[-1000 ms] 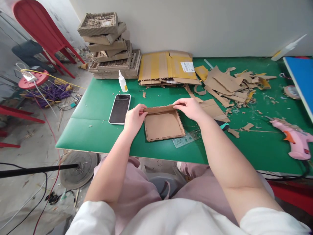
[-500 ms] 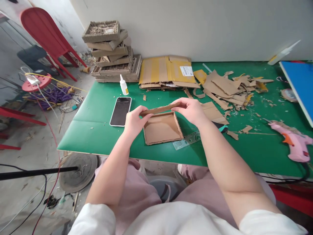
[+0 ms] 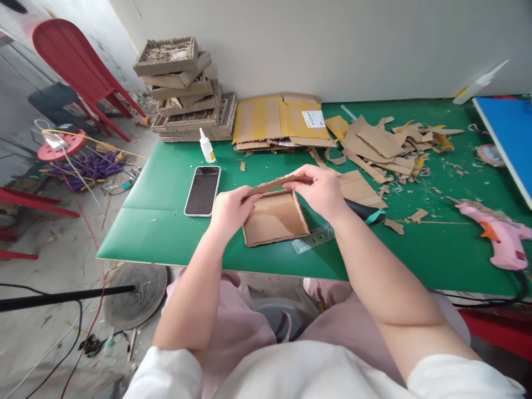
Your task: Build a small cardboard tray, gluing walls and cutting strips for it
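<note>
With the cardboard tray [image 3: 274,221] as the middle of the dial and twelve pointing away from the person, the left hand [image 3: 231,209] is at ten o'clock and the right hand [image 3: 323,189] at two. Between them they hold a narrow cardboard strip [image 3: 274,183], its nine o'clock end pinched in the fingers of the left hand and its three o'clock end gripped by the thumb and fingers of the right. The strip lies along the tray's twelve o'clock wall, slightly raised; I cannot tell whether the two touch. The tray sits flat on the green bench [image 3: 153,238], open side up, near the six o'clock edge.

At four o'clock a clear ruler [image 3: 307,241] lies just beside the tray. A dark-handled tool [image 3: 363,211] is at three, close to the right forearm, and a pink glue gun [image 3: 494,227] lies well beyond it the same way. The phone [image 3: 202,191] is at ten, near the left hand, with a small white bottle [image 3: 207,149] behind it toward eleven. A stack of trays [image 3: 183,88] stands farther out at eleven, a flattened box [image 3: 276,122] at twelve, and a heap of cardboard scraps [image 3: 380,144] at two
</note>
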A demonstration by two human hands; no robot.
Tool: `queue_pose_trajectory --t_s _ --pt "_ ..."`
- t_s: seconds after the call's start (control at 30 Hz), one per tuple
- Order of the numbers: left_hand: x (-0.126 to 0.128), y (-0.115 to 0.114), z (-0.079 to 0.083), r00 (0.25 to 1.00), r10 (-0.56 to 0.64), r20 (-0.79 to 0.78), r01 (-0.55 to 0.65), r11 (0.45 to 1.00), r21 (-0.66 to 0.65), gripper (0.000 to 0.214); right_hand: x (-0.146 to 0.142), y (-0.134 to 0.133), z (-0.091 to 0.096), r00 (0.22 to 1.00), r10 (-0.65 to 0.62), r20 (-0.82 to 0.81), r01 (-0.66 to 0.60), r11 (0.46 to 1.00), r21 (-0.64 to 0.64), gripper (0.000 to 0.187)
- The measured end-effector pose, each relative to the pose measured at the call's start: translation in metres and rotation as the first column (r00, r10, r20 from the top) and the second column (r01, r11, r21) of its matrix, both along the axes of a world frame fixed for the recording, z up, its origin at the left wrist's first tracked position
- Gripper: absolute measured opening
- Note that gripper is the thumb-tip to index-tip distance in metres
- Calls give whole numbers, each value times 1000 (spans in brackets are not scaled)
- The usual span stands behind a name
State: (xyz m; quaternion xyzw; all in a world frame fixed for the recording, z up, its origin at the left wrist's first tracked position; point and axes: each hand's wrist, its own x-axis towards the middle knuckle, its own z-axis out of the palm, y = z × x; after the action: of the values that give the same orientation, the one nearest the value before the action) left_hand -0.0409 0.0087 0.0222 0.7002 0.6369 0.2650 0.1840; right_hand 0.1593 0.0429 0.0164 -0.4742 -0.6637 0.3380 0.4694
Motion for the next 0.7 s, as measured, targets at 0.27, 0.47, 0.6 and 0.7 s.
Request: queue_pose_trajectory --t_s 0.27,0.47,0.6,0.7 --pt "0 -1 6 988 -152 -24 151 988 -38 18 0 4 -4 996 77 45 -79 996 51 12" --pt "-2 -3 10 977 -144 -157 136 989 -60 20 -6 2 -9 999 46 4 -46 999 20 15" --pt "5 -12 14 978 -195 77 203 970 -130 15 -8 -5 -3 990 112 -90 -118 991 -64 26" --pt "13 -20 14 842 -148 518 315 916 -250 18 -1 -8 8 965 110 -237 -123 992 -41 27"
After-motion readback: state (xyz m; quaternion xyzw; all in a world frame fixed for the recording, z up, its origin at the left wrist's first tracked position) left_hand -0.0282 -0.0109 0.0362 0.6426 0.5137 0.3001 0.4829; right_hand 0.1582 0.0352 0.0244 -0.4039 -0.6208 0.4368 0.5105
